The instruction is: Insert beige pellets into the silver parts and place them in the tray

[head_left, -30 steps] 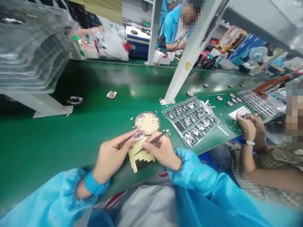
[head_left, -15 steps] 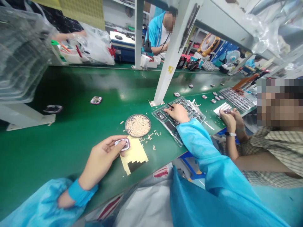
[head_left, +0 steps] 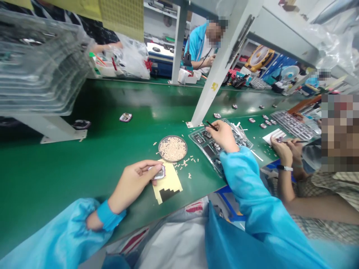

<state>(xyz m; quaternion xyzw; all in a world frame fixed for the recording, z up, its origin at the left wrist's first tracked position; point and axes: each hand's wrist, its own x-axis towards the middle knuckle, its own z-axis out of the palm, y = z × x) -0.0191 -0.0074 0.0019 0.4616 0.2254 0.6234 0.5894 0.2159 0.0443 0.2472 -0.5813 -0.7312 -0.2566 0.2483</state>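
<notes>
My left hand point(head_left: 135, 182) pinches a small silvery, purple-rimmed part point(head_left: 157, 173) just above a yellow card with black steps point(head_left: 167, 185). My right hand point(head_left: 223, 135) reaches out over a clear plastic tray of small dark parts point(head_left: 201, 138) and has its fingers closed on black tweezers point(head_left: 211, 125). A round dish of pale beige bits point(head_left: 172, 148) stands between the two hands, with loose bits scattered to its right.
A white slanted post point(head_left: 211, 91) stands on the green belt point(head_left: 56, 168) behind the tray. Two finished parts point(head_left: 125, 117) lie further up the belt. Stacked clear trays point(head_left: 36, 63) sit at left. A co-worker's hands point(head_left: 283, 149) work at right.
One second ago my right hand held the tweezers at the part in my left hand. It has since reached right to the tray, while my left hand stayed by the card with the part.
</notes>
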